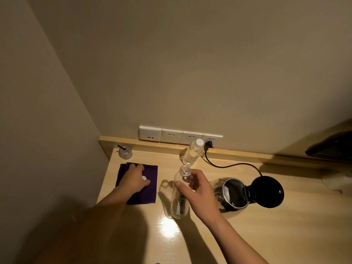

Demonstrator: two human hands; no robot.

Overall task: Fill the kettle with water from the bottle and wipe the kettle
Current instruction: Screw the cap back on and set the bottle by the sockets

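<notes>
L hand [134, 180] rests on the purple cloth [146, 195] & pinches a white cap [144, 177]. R hand [198, 193] curls round the open clear bottle [178, 204], which stands on the table [266, 235]. Kettle [231, 195] sits just right of it, lid [267, 191] flipped open. A 2nd capped bottle [192, 152] stands by the wall sockets [180, 135].

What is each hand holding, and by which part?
The right hand grips the uncapped bottle at its shoulder, just below the neck. The left hand pinches a small white cap over the purple cloth.
</notes>
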